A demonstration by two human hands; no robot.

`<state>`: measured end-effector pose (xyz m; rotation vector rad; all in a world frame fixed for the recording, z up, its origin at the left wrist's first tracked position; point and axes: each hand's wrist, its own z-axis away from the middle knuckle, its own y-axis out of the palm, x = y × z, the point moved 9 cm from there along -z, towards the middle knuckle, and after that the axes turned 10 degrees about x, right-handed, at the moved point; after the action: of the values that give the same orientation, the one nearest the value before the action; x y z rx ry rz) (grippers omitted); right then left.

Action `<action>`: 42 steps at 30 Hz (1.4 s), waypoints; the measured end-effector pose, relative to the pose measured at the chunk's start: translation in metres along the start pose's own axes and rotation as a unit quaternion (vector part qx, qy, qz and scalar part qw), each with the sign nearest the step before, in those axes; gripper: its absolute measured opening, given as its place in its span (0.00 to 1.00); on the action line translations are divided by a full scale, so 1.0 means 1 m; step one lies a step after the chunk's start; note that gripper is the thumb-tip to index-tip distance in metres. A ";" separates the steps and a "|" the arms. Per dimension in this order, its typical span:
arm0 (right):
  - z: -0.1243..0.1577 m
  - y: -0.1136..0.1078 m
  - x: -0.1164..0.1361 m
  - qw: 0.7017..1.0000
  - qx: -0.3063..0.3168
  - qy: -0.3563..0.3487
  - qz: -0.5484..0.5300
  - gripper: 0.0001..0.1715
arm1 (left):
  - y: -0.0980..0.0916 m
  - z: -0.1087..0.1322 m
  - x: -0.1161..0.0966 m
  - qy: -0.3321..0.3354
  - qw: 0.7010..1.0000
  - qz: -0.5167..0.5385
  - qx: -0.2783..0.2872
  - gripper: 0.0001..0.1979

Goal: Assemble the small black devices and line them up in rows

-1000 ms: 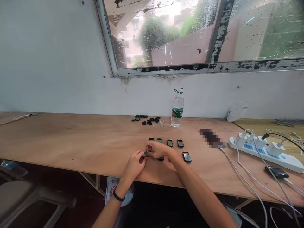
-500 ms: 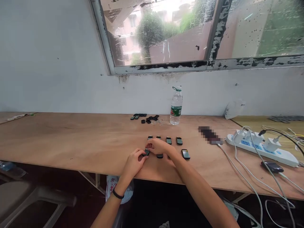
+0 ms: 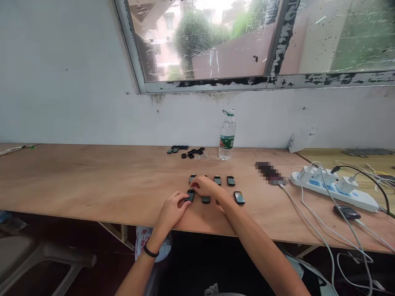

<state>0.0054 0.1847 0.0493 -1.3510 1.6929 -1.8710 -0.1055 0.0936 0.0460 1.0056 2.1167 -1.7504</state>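
A small black rectangular device [image 3: 189, 196] with a grey screen-like face is on the wooden table, its face turned up. My left hand [image 3: 173, 209] grips it at the left side and lower edge with thumb and fingers. At its top end, the fingertips of my right hand [image 3: 204, 186] are pinched together, with a tiny pale bit showing there; what they hold is too small to make out. Similar devices stand in two rows around my hands, among them one at the top [image 3: 217, 180], another [image 3: 231, 180] and one at the right [image 3: 239, 197]. My right hand and forearm partly cover others.
Behind lie a pile of black pieces [image 3: 196, 151] and small metal bits [image 3: 202, 156]. A water bottle [image 3: 226, 142] stands near the wall. To the right are a blurred-out dark object [image 3: 270, 172], a white power strip [image 3: 354, 196], cables and a black adapter [image 3: 347, 212].
The device between my hands was tilted and now lies straighter, more of its face showing. My right fingertips have shifted slightly up to its top end. The whole view has moved a little.
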 end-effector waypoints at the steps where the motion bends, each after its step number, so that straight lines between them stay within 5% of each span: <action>1: -0.001 0.001 -0.001 1.000 0.002 0.001 0.000 0.13 | 0.000 0.000 -0.001 0.001 1.000 -0.002 -0.001 0.07; 13: -0.001 0.002 0.004 1.000 -0.009 -0.026 -0.003 0.17 | 0.003 -0.001 0.000 -0.003 1.000 0.001 0.015 0.07; 20: 0.025 -0.034 -0.001 0.998 -0.057 0.018 -0.014 0.16 | 0.002 0.001 -0.003 0.006 1.000 -0.011 0.008 0.08; 26: 0.051 -0.027 -0.008 0.998 0.041 -0.033 -0.032 0.20 | 0.027 0.003 -0.049 0.081 0.993 -0.087 0.008 0.05; 30: 0.064 -0.020 0.000 0.994 0.044 -0.097 -0.010 0.15 | 0.047 -0.004 -0.071 0.053 0.976 -0.210 0.013 0.11; 42: 0.069 -0.016 0.001 0.993 0.075 -0.063 -0.072 0.13 | 0.043 0.009 -0.064 0.056 0.976 -0.210 -0.025 0.04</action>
<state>0.0638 0.1451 0.0550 -1.5297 1.3975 -1.9037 -0.0335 0.0643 0.0463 0.6928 2.5825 -1.8378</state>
